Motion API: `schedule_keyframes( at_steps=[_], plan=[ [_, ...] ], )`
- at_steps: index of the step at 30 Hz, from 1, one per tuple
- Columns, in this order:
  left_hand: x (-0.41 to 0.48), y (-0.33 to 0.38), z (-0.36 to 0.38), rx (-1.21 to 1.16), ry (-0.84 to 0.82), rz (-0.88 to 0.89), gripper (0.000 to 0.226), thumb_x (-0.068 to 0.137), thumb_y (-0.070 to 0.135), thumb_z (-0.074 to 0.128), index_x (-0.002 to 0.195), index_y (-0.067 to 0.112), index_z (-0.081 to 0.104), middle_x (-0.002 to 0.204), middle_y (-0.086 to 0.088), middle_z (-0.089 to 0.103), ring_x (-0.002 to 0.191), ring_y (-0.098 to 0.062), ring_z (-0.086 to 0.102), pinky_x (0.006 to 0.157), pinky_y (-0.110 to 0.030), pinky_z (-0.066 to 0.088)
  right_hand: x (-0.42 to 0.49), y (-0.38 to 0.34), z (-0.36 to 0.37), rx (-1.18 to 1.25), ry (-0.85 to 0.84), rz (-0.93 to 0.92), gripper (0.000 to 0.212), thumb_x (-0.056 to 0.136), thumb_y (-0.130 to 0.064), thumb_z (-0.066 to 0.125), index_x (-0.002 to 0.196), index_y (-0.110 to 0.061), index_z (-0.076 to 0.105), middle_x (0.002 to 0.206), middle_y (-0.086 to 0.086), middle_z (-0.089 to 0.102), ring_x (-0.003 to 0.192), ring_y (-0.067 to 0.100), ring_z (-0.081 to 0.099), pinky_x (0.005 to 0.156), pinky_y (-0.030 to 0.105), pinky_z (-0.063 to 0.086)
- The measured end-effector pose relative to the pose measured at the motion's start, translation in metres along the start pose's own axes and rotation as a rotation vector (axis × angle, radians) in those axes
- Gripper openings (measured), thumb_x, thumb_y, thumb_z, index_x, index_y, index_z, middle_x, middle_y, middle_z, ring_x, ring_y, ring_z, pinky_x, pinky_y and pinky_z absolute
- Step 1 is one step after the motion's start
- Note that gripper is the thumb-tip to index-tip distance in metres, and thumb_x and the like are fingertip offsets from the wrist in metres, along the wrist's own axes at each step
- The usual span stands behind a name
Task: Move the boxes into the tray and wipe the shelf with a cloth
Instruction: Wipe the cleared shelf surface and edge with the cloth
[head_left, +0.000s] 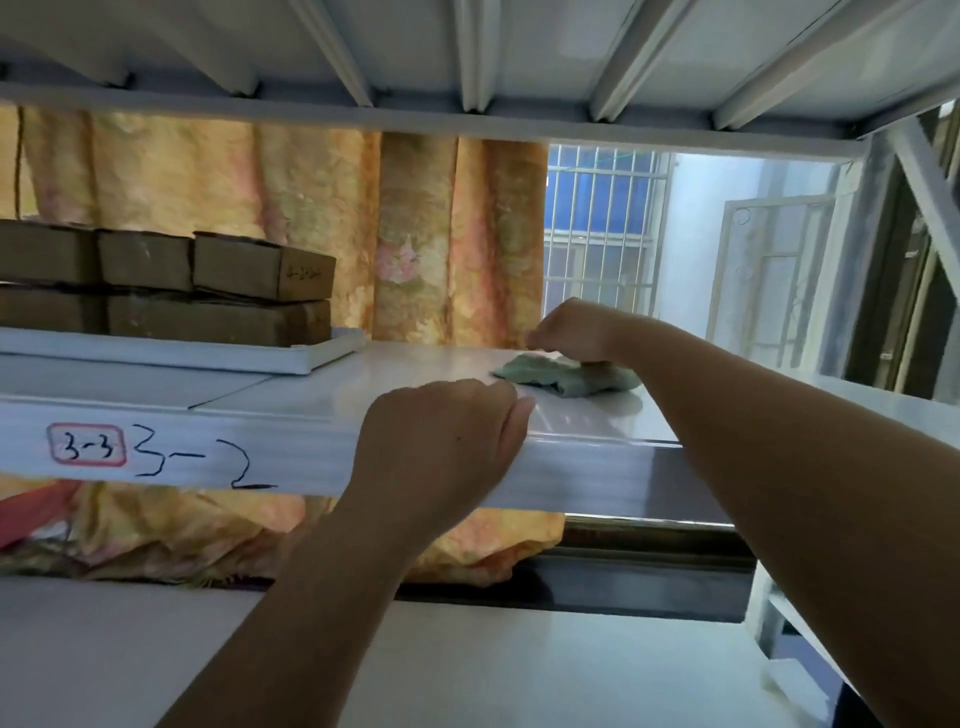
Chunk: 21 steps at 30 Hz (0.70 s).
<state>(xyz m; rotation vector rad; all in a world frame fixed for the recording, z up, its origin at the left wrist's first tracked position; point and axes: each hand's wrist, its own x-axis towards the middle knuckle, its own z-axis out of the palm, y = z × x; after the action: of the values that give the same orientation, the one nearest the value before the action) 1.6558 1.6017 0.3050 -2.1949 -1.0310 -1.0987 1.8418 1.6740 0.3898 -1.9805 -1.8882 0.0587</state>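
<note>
Several brown cardboard boxes (208, 280) are stacked in two layers inside a white tray (306, 358) on the left of the white shelf (395, 379). A crumpled light green cloth (550, 379) lies on the shelf toward the back right. My right hand (571, 330) presses down on the cloth with its fingers closed on it. My left hand (441, 441) grips the shelf's front edge, fingers curled over the top.
The shelf's front rail (171, 452) bears the labels "3-3" and "3-2". An orange patterned curtain (322, 208) hangs behind. The upper shelf's ribbed underside (467, 57) is close overhead. A barred window (597, 223) and a diagonal brace (930, 182) stand at right. A lower shelf (104, 649) lies below.
</note>
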Motion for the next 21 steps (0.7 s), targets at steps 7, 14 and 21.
schedule_keyframes(
  at_steps=[7,14,21],
  plan=[
    [-0.014,-0.005,0.009,-0.063,0.063,0.057,0.051,0.093,0.039,0.028,0.074,0.015,0.069,0.063,0.001,0.069,0.049,-0.018,0.061,0.046,-0.029,0.047,-0.006,0.011,0.002,-0.136,-0.288,0.198,0.067,0.093,-0.061,0.035,0.146,-0.020,0.037,0.153,0.004,0.034,0.136,0.026,0.037,0.114,0.042,0.027],
    [-0.014,-0.007,-0.002,-0.124,-0.029,0.038,0.058,0.091,0.046,0.019,0.079,0.021,0.069,0.068,0.005,0.070,0.056,-0.012,0.062,0.047,-0.026,0.042,0.006,0.017,-0.003,-0.559,-0.318,0.246,0.021,0.097,-0.019,0.042,0.096,-0.004,0.058,0.098,0.010,0.053,0.082,0.022,0.049,0.078,0.030,0.036],
    [-0.011,-0.027,-0.012,-0.227,-0.091,0.075,0.064,0.085,0.051,0.014,0.095,0.023,0.070,0.091,0.004,0.074,0.080,-0.012,0.068,0.069,-0.037,0.055,0.047,0.015,0.004,-0.868,-0.335,0.212,0.041,0.086,-0.010,0.045,0.125,0.000,0.053,0.110,0.014,0.055,0.099,0.029,0.054,0.096,0.036,0.046]
  ],
)
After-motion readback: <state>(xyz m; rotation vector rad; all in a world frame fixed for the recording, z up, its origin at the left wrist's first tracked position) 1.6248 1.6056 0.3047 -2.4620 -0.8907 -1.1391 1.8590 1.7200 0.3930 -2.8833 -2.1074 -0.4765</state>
